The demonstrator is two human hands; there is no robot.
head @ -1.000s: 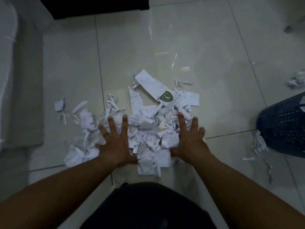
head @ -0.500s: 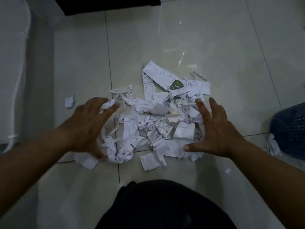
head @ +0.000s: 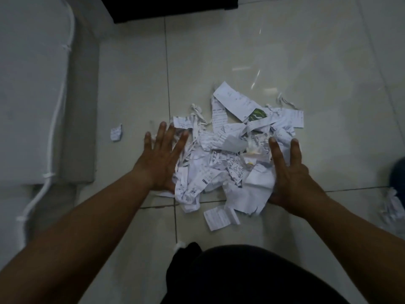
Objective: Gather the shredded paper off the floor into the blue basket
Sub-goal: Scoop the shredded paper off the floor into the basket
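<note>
Paper [head: 230,159] heaped, crumpled, white shreds

floor [head: 285,51] – glossy pale tile, dim | left – grey cushion [head: 32,95] | top – dark furniture [head: 171,6]

Dim, bluish light; glare streaks on the glossy floor [head: 258,69] (edges bowed, slightly soft).

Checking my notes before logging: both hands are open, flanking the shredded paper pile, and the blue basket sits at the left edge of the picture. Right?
Not quite: in the head view the blue basket sits at the right edge, not the left. The left hand and right hand are indeed open, flanking the shredded paper pile.
</note>
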